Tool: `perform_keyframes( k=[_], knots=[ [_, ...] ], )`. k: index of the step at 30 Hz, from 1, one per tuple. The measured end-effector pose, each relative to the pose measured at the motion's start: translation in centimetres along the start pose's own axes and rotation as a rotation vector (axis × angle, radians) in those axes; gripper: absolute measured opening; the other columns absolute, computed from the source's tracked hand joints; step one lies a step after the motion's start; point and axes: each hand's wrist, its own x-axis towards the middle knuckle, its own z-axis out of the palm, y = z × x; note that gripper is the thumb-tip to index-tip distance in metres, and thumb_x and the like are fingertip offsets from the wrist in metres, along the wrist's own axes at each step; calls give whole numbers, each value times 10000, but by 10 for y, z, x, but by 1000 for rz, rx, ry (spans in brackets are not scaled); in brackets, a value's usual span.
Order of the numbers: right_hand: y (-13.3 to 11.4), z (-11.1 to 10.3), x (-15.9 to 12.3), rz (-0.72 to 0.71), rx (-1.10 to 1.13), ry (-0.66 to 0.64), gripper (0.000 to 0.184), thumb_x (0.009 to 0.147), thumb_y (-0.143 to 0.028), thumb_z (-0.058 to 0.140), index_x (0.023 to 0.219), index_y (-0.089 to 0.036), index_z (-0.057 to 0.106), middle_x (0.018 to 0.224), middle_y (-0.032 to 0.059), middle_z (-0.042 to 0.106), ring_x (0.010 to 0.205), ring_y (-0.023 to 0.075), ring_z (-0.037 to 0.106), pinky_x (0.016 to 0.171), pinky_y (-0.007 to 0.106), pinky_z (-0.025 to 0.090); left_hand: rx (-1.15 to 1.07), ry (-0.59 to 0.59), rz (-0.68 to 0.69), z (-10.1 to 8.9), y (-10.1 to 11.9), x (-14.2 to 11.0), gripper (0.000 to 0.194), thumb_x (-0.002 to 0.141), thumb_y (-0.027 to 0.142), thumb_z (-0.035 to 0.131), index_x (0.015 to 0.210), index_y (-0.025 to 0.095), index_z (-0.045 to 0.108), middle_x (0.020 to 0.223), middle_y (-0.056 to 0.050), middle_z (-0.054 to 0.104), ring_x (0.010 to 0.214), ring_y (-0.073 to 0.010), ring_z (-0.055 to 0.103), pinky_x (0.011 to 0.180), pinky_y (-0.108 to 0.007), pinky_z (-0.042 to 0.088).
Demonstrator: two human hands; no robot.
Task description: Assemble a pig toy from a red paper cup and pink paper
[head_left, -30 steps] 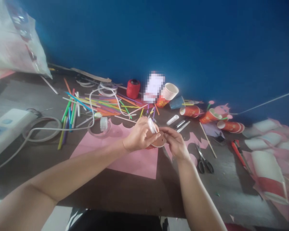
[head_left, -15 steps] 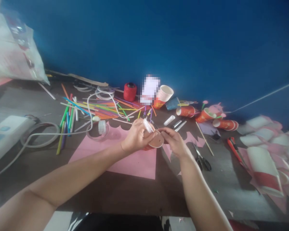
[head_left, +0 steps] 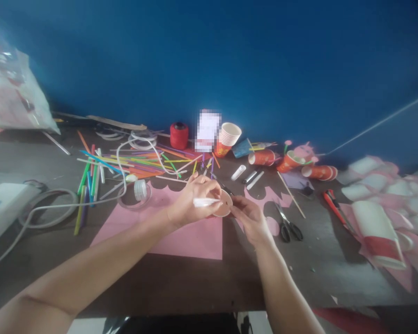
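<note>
A paper cup (head_left: 222, 208) is tipped so that its tan base, with a small dark spot, faces me. My right hand (head_left: 249, 215) is closed on the cup's right rim with thumb and fingers. My left hand (head_left: 197, 195) lies over the cup's left side, closed around a slim white pen-like stick (head_left: 206, 202). That stick points right, its tip at or near the cup's base; I cannot tell if it touches. Beneath both hands is a pink paper sheet (head_left: 191, 243) with curved cutouts along its far edge.
Scissors (head_left: 288, 226), a red utility knife (head_left: 336, 208) and a wooden stick (head_left: 291, 195) lie to the right. Colored straws (head_left: 139, 160), a tape roll (head_left: 140, 191) and a white cable (head_left: 73, 204) are left. Stacked paper cups (head_left: 229, 137) stand behind; white cups (head_left: 376, 236) pile at far right.
The white stick in my left hand has swung from pointing up to lying nearly level against the cup. The whole view has shifted slightly; my right hand stays at the cup's rim.
</note>
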Motion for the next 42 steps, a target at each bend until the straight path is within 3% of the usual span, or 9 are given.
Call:
perform_keyframes(
  k=[7,13,18,27,37,42],
  knots=[
    [6,2,2,-36,-3,10,296,761,-359,672,1017,-209,663,992,70,701,920,235,644,840,390,496,80,-177,11,-9,5,1,114,773,257,561,846,224,642,880,-27,628,984,-208,557,1012,-479,261],
    [9,3,2,-56,-38,25,280,780,-354,649,1021,-213,672,990,62,706,949,234,640,857,372,486,41,-142,-17,-3,3,-1,103,744,274,588,777,238,679,906,-25,607,939,-199,581,1014,-481,286],
    [9,4,2,-64,-51,25,256,795,-357,633,1003,-214,675,987,57,704,945,231,642,843,362,491,72,-112,-45,-1,4,-2,98,745,269,579,753,223,665,876,-26,618,929,-198,589,1039,-516,228],
    [10,6,2,-81,-88,39,283,793,-391,621,996,-202,675,965,61,699,910,226,639,823,361,495,146,-82,-17,-2,8,-2,83,749,265,578,724,210,635,805,-24,631,884,-191,592,998,-473,292],
    [9,8,1,-96,-115,32,280,798,-387,621,1014,-220,679,971,60,686,929,226,625,821,367,495,125,-143,-8,-3,4,-1,77,738,276,590,727,215,635,797,-12,615,862,-184,591,994,-467,279],
    [8,9,1,-116,-168,32,273,803,-389,615,1014,-230,685,980,57,682,930,221,623,829,363,487,162,-115,-34,1,2,-3,69,721,266,589,698,215,631,747,-4,608,833,-184,591,1003,-472,263]
  ],
)
